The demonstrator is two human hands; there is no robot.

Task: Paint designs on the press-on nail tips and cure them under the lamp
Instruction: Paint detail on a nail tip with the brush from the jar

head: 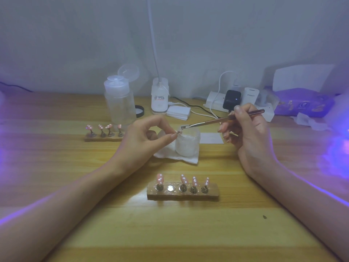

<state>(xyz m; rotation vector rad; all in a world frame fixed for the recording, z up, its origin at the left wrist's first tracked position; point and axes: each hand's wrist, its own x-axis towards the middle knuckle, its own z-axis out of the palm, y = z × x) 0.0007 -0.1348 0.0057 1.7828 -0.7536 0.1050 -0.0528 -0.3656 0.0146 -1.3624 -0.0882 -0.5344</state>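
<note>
My left hand (146, 137) pinches a small pink nail tip (178, 132) between thumb and forefinger, just over the rim of a small white jar (187, 144). My right hand (245, 129) grips a thin pink-handled brush (222, 121) like a pen; its bristles hover just right of the tip. Near me a wooden holder (182, 191) carries several pink tips with white dots and has one bare metal socket. A second holder (103, 136) with several dotted tips stands at the left. The curing lamp's violet glow (336, 157) shows at the right edge.
The jar rests on a white wipe (177, 156). Behind stand a clear pump bottle (119, 103), a white desk-lamp base (159, 95), a stack of cotton pads (178, 111), a power strip with chargers (226, 101) and a purple tissue pack (302, 103).
</note>
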